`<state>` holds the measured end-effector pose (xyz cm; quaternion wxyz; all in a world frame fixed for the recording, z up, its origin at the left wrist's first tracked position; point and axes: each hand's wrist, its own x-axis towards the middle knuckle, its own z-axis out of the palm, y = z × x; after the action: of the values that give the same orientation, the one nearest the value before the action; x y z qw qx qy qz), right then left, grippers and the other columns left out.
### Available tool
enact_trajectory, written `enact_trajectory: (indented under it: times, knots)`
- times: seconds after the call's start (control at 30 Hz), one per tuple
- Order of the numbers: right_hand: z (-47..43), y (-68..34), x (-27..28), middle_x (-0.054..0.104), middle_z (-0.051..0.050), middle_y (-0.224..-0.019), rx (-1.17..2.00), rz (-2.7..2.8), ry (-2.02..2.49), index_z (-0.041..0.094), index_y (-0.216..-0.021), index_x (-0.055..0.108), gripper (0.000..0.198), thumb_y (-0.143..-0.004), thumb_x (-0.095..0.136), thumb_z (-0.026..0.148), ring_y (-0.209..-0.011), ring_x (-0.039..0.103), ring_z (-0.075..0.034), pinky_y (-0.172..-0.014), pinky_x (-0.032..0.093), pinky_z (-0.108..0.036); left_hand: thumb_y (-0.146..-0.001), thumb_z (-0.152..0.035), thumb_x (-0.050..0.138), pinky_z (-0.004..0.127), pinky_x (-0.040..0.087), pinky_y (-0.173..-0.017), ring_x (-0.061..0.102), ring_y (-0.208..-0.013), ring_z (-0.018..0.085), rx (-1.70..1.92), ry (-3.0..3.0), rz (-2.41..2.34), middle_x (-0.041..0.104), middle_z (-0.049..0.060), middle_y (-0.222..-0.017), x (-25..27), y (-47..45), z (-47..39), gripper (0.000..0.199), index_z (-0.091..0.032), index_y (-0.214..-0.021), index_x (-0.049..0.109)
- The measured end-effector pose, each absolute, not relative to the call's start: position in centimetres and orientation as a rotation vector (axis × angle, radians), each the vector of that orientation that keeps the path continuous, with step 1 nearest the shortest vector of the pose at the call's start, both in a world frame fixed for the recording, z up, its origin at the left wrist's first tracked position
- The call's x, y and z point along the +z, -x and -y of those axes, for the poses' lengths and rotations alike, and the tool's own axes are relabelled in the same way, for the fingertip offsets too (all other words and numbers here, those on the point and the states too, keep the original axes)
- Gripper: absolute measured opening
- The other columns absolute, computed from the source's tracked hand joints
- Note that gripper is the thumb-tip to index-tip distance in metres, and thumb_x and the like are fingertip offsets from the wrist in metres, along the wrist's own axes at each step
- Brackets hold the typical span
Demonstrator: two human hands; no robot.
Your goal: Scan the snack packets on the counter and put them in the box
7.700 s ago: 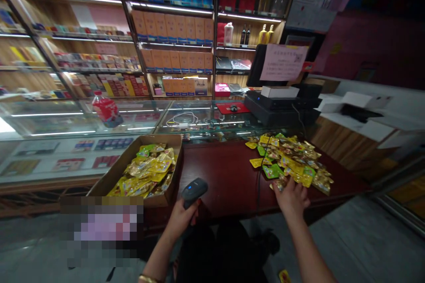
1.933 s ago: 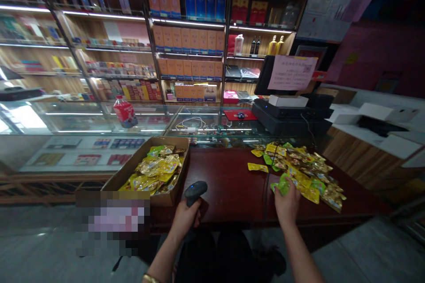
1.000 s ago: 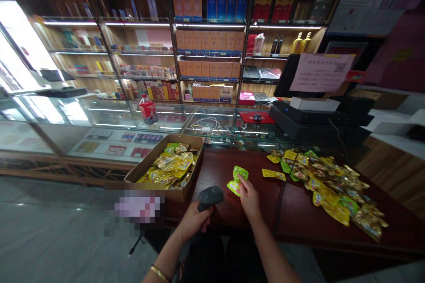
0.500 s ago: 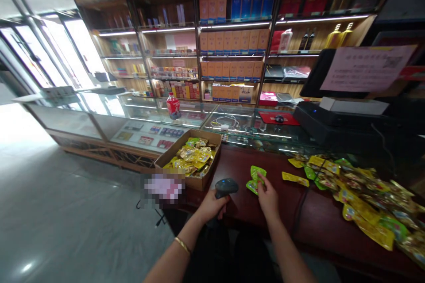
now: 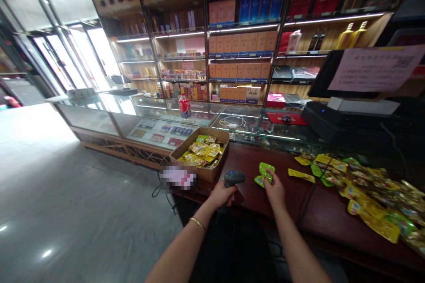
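Over the table [image 5: 244, 154], between box [image 5: 207, 174] and pile [image 5: 365, 185], my right hand [image 5: 276, 189] pinched the green packet [image 5: 264, 170] by its edge, likely keeping its face bare, while my left hand [image 5: 221, 195] wrapped the scanner [image 5: 235, 178] below its head.

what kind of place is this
Most likely a shop, seen from its checkout: a handheld scanner in the left hand, glass display counters holding small packs, and lit shelves lined with boxed goods.
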<state>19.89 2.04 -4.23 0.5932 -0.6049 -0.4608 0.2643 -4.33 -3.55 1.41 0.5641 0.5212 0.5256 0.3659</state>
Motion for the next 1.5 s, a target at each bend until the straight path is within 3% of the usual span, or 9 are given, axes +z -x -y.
enact_trajectory:
  times: [0.2,0.47,0.77,0.9,1.07,1.2,1.33,1.4,1.5]
  knots:
    - [-1.5,-19.2,-3.1,0.082,-0.016,-0.114,0.624,1.039,1.359,0.016,-0.137,0.068,0.077,-0.075,0.066,0.061,-0.095,0.080,-0.031,-0.080,0.062,-0.039,-0.084,-0.041,0.063,0.024,0.034,-0.039,0.048,-0.035,0.012,0.885,-1.231,-1.237,0.055,0.000,-0.047,1.4,4.2,3.6,0.032,-0.020,-0.061,0.054]
    - [-2.4,-19.2,-2.3,0.084,-0.012,-0.105,0.782,1.119,1.307,0.022,-0.108,0.082,0.061,-0.069,0.071,0.067,-0.092,0.080,-0.034,-0.074,0.065,-0.041,-0.079,-0.054,0.069,0.024,0.033,-0.037,0.048,-0.033,0.012,0.908,-1.210,-1.223,0.057,0.000,-0.047,0.7,4.3,3.3,0.036,-0.021,-0.069,0.055]
    - [-14.5,-6.9,11.5,0.079,-0.004,-0.122,0.758,1.409,1.059,0.028,-0.130,0.072,0.046,-0.086,0.065,0.038,-0.101,0.076,-0.024,-0.086,0.064,-0.040,-0.069,-0.069,0.074,0.023,0.030,-0.033,0.044,-0.030,0.012,0.917,-1.170,-1.218,0.057,-0.002,-0.045,0.3,4.6,3.1,0.050,-0.022,-0.073,0.057]
    - [-15.8,-10.4,10.8,0.075,-0.010,-0.131,0.584,1.374,1.282,0.023,-0.126,0.074,0.042,-0.085,0.064,0.025,-0.124,0.068,-0.025,-0.111,0.051,-0.043,-0.066,-0.080,0.073,0.024,0.029,-0.035,0.045,-0.031,0.012,0.934,-1.197,-1.251,0.058,0.001,-0.046,0.4,4.9,3.0,0.061,-0.021,-0.065,0.056]
    - [-10.0,-23.6,4.6,0.057,-0.025,-0.152,0.349,1.191,1.702,0.012,-0.135,0.068,0.049,-0.089,0.051,0.018,-0.154,0.036,-0.041,-0.123,0.020,-0.071,-0.064,-0.085,0.072,0.024,0.031,-0.035,0.046,-0.032,0.012,0.879,-1.224,-1.252,0.056,0.002,-0.045,0.5,5.1,2.8,0.066,-0.021,-0.057,0.055]
    - [-6.8,-30.3,1.4,0.049,-0.027,-0.160,0.065,1.559,2.311,0.007,-0.147,0.059,0.056,-0.095,0.040,0.011,-0.151,0.043,-0.038,-0.116,0.037,-0.057,-0.064,-0.083,0.073,0.024,0.030,-0.035,0.047,-0.032,0.012,0.903,-1.205,-1.250,0.058,0.002,-0.045,0.7,4.9,2.9,0.064,-0.022,-0.060,0.056]
    - [-5.6,-30.5,0.8,0.068,-0.023,-0.140,0.094,1.794,2.439,0.017,-0.145,0.063,0.058,-0.094,0.038,0.006,-0.128,0.066,-0.033,-0.104,0.045,-0.051,-0.066,-0.079,0.074,0.023,0.030,-0.035,0.047,-0.032,0.012,0.930,-1.191,-1.233,0.057,0.001,-0.045,1.2,4.7,3.4,0.061,-0.021,-0.060,0.055]
    - [-5.1,-29.9,0.8,0.076,-0.021,-0.121,0.129,1.812,2.432,0.019,-0.137,0.069,0.052,-0.092,0.045,0.009,-0.114,0.073,-0.032,-0.099,0.046,-0.050,-0.066,-0.078,0.075,0.023,0.030,-0.035,0.047,-0.032,0.011,0.931,-1.183,-1.236,0.058,0.000,-0.045,1.5,4.6,3.6,0.060,-0.021,-0.063,0.057]
    - [-4.5,-29.5,0.6,0.078,-0.018,-0.103,0.184,1.762,2.391,0.019,-0.102,0.078,0.023,-0.087,0.061,0.019,-0.104,0.075,-0.033,-0.098,0.046,-0.051,-0.066,-0.077,0.075,0.022,0.030,-0.035,0.047,-0.032,0.011,0.942,-1.181,-1.245,0.059,0.000,-0.047,1.4,4.7,3.8,0.059,-0.020,-0.067,0.058]
